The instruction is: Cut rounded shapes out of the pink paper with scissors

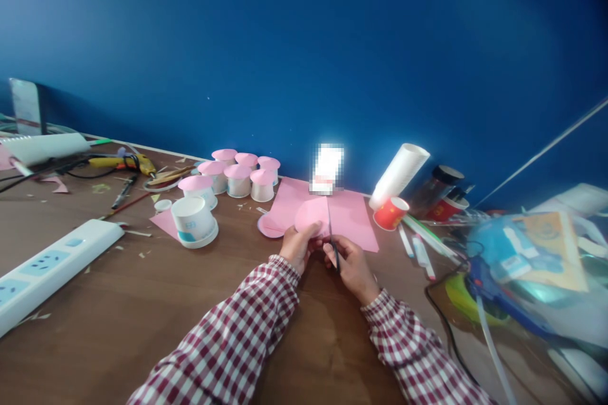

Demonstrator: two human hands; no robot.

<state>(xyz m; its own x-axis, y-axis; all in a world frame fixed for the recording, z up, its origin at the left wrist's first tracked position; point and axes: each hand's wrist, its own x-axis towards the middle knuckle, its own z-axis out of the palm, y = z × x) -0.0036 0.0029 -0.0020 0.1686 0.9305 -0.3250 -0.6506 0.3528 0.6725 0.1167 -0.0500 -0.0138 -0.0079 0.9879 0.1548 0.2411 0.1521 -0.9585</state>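
Note:
Between the thumb and fingers of my left hand (298, 245) is a round piece of pink paper (310, 215). My right hand (354, 266) is closed on a pair of scissors (335, 254), whose blades point away from me along the right side of the round piece. Under both lies a larger pink sheet (354, 218) on the brown table. A pink disc-shaped piece (270, 226) rests just left of my left hand. Whether the blades are touching the paper I cannot tell.
Several paper cups with pink tops (238, 180) stand back left, near an uncovered white cup (192, 218). A power strip (61, 266) lies left. A white cup stack (399, 174), a red cup (391, 213) and a blue glue gun (494, 294) are right. Behind rises a blue wall.

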